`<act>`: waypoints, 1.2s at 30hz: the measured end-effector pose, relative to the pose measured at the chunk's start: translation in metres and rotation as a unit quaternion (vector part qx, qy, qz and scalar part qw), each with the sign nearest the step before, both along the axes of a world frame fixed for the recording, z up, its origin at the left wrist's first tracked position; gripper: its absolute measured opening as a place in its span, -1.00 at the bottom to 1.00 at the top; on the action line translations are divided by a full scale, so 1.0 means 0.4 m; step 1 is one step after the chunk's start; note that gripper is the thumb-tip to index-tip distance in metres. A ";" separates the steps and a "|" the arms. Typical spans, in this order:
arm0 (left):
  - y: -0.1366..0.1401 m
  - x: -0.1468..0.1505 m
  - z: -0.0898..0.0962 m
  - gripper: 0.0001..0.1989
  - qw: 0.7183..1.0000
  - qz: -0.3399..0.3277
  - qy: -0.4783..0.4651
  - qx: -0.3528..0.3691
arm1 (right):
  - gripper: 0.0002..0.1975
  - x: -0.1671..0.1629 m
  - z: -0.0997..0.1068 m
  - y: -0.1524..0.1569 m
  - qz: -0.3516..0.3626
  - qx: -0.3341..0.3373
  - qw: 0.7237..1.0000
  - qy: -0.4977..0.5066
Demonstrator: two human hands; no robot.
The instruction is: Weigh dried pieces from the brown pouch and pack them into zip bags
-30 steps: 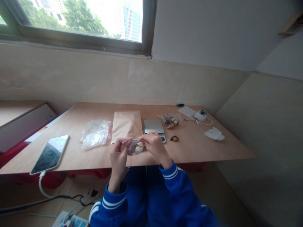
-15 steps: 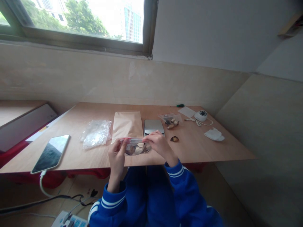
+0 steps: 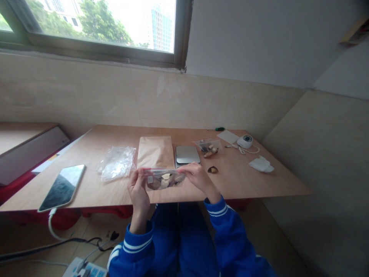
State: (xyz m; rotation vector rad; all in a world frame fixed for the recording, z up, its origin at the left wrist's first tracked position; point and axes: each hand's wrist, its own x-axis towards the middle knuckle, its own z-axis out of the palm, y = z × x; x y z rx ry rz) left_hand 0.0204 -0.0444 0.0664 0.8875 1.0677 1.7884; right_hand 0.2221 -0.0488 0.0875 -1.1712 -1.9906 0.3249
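Between my hands, a clear zip bag (image 3: 165,181) with a red-edged top holds several brown and cream pieces that look like dried slices. My left hand (image 3: 138,188) pinches its top left corner, and my right hand (image 3: 198,177) pinches the top right corner. The bag hangs over the table's near edge. Just behind it lie a brown kraft paper bag (image 3: 155,151) and a small silver scale (image 3: 188,154), its front partly covered by my right hand. One loose brown piece (image 3: 212,169) rests on the table right of that hand.
A second zip bag (image 3: 210,148) with similar pieces lies right of the scale. Farther right are a white round device with a cable (image 3: 244,141) and crumpled white tissue (image 3: 261,164). Left are clear plastic bags (image 3: 118,163) and a charging phone (image 3: 62,187). A green-handled screwdriver (image 3: 219,129) lies at the back.
My hands have moved apart along the zip bag's top edge, left hand to the left and right hand to the right. The bag's top is now stretched out between them.
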 end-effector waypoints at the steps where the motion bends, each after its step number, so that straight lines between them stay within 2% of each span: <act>1: 0.000 0.004 0.002 -0.73 1.000 -0.002 -0.024 -0.006 | -0.80 -0.001 -0.002 -0.002 0.002 -0.010 1.000 0.024; 5: -0.006 0.030 0.008 -0.70 0.999 -0.002 -0.052 -0.017 | -0.73 -0.008 -0.020 -0.016 0.000 -0.070 0.984 0.161; 8: -0.014 0.048 0.005 -0.66 0.998 -0.057 -0.005 -0.025 | -0.65 -0.004 -0.035 -0.021 -0.034 -0.092 0.964 0.246; 11: -0.018 0.058 -0.005 -0.63 0.995 -0.086 0.035 -0.040 | -0.62 0.005 -0.040 -0.022 -0.063 -0.088 0.955 0.276; 16: -0.011 0.052 -0.009 -0.64 0.996 -0.064 0.053 -0.046 | -0.63 0.017 -0.037 -0.018 -0.068 -0.101 0.956 0.266; 18: -0.007 0.037 -0.005 -0.59 0.994 -0.084 0.042 -0.060 | -0.62 0.040 -0.046 -0.008 -0.117 -0.082 0.949 0.282; 22: 0.008 -0.015 -0.008 -0.58 0.992 -0.079 0.040 -0.088 | -0.56 0.155 -0.070 0.045 -0.258 -0.015 0.907 0.331; 24: 0.015 -0.036 -0.014 -0.60 0.992 -0.061 0.049 -0.100 | -0.52 0.233 -0.080 0.086 -0.292 -0.001 0.903 0.314; 27: 0.019 -0.049 -0.017 -0.61 0.990 -0.058 0.059 -0.111 | -0.48 0.336 -0.092 0.151 -0.296 -0.017 0.930 0.218; 29: 0.017 -0.046 -0.016 -0.61 0.989 -0.065 0.067 -0.113 | -0.46 0.383 -0.102 0.184 -0.321 -0.014 0.927 0.192; 33: 0.014 -0.037 -0.016 -0.60 0.987 -0.083 0.079 -0.112 | -0.35 0.405 -0.138 0.199 -0.439 0.050 0.888 0.127; 34: 0.014 -0.036 -0.018 -0.59 0.986 -0.087 0.081 -0.113 | -0.36 0.396 -0.150 0.192 -0.453 0.064 0.884 0.093; 36: 0.018 -0.036 -0.024 -0.59 0.985 -0.091 0.085 -0.118 | -0.39 0.366 -0.174 0.173 -0.434 0.063 0.899 0.018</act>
